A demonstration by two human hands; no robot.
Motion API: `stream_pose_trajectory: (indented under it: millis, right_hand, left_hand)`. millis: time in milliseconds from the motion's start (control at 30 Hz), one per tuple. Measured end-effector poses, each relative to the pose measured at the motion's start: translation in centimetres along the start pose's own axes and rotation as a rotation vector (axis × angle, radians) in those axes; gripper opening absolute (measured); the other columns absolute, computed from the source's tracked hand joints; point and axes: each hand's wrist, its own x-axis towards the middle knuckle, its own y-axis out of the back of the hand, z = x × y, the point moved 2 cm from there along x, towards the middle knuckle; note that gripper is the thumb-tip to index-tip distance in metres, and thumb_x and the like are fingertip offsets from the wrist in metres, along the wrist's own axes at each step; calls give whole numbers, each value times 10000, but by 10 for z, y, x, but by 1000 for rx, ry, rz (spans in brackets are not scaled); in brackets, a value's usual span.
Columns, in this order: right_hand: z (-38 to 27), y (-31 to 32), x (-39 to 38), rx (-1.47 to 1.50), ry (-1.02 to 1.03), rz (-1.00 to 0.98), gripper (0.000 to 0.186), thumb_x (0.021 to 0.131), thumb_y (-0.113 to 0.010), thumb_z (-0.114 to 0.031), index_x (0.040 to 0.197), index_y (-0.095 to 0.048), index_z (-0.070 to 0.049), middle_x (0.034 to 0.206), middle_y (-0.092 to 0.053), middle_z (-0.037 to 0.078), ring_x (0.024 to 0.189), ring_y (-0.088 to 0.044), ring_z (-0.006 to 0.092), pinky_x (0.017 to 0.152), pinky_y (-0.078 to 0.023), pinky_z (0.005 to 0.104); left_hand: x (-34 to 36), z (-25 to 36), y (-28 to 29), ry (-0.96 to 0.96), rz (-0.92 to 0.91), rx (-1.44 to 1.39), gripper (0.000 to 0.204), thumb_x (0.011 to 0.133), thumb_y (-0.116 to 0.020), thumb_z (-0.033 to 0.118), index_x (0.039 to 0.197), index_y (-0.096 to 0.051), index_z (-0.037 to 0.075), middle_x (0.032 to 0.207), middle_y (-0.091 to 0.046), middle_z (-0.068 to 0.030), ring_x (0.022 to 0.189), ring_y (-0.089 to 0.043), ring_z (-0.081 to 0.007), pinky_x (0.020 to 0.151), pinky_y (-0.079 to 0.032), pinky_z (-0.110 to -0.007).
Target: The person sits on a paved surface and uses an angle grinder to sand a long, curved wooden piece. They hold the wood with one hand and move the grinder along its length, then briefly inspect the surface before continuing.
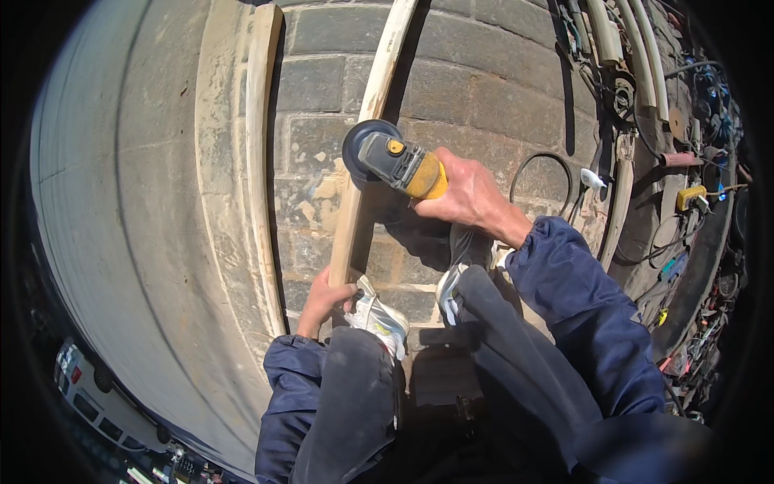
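Observation:
A yellow and grey angle grinder (409,168) is gripped in my right hand (470,191), its fingers wrapped round the yellow body. The grinder's round dark disc (359,147) lies over a long pale wooden beam (348,222), at about the middle of its visible length. Whether the disc touches the wood, I cannot tell. Close to my left shoe (377,319), the near end of the beam is held by my left hand (324,300), with the thumb across its top. The beam runs away from me toward the far edge and looks rough and patchy beyond the disc.
A second wooden beam (260,145) lies to the left on the stone paving (476,101), beside a concrete strip (161,202). On the right are a looped black cable (524,165), a yellow socket block (691,198), poles and scattered tools. A parked van (101,403) shows lower left.

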Motion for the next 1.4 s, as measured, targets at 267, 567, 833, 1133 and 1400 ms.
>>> stream_pose_trajectory:
  millis: [267, 567, 833, 1133, 1400]
  right_hand:
    - [11, 8, 33, -71, -34, 47, 649, 786, -895, -402, 1246, -709, 17, 1069, -821, 284, 989, -803, 492, 865, -637, 549]
    - [32, 87, 85, 48, -140, 274, 695, 814, -871, -492, 1281, -745, 6, 1025, -825, 168, 917, -813, 300, 859, -659, 437]
    - [-7, -23, -9, -78, 143, -81, 612, 772, -914, -352, 1248, -705, -30, 1078, -811, 260, 1020, -782, 516, 879, -615, 563]
    - [26, 110, 111, 3, -185, 264, 708, 793, -875, -498, 1245, -759, 35, 1019, -835, 198, 962, -826, 324, 872, -661, 444]
    - [8, 27, 27, -9, -3, 107, 661, 779, -908, -401, 1255, -702, 10, 1046, -818, 280, 973, -816, 459, 900, -638, 530]
  left_hand:
    - [-2, -6, 9, 16, 7, 2, 258, 943, -799, -3, 1157, -656, -17, 809, -675, -60, 565, -656, -159, 526, -535, -319]
    - [8, -4, 6, 17, -57, -19, 270, 955, -837, 55, 1144, -655, -13, 815, -686, -73, 567, -661, -166, 535, -548, -327]
    - [4, 0, 17, 85, -158, -121, 265, 990, -869, 179, 1111, -701, 13, 705, -664, -59, 555, -617, -163, 560, -511, -328]
    - [8, -2, 14, 77, -149, -42, 250, 1001, -852, 174, 1106, -703, 4, 699, -667, -56, 550, -616, -155, 552, -501, -324]
    - [1, 0, 14, 43, -105, -61, 219, 1004, -821, 158, 925, -666, 25, 676, -654, -65, 522, -638, -166, 521, -513, -315]
